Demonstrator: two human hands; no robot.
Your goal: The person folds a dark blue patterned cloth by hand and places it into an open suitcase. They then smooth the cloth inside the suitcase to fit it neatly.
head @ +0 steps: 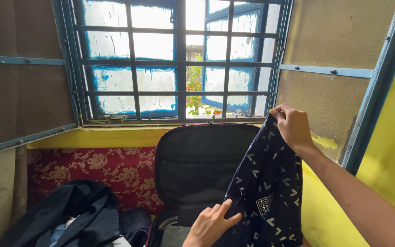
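My right hand [292, 127] is raised in front of the window sill and grips the top edge of a dark navy garment [264, 192] printed with small white shapes. The cloth hangs down from that hand over the right side of an open black suitcase [193, 164], whose lid leans upright against the wall. At the bottom of the view, my left hand [210, 224] touches the garment's left edge with fingers spread, thumb and forefinger at the fabric. I cannot tell whether it pinches the cloth.
A barred window [179, 59] with blue shutters fills the wall ahead. A red floral cloth [110, 169] covers the wall under the yellow sill. A pile of dark clothes [83, 215] lies at lower left. A yellow wall [394, 155] stands close on the right.
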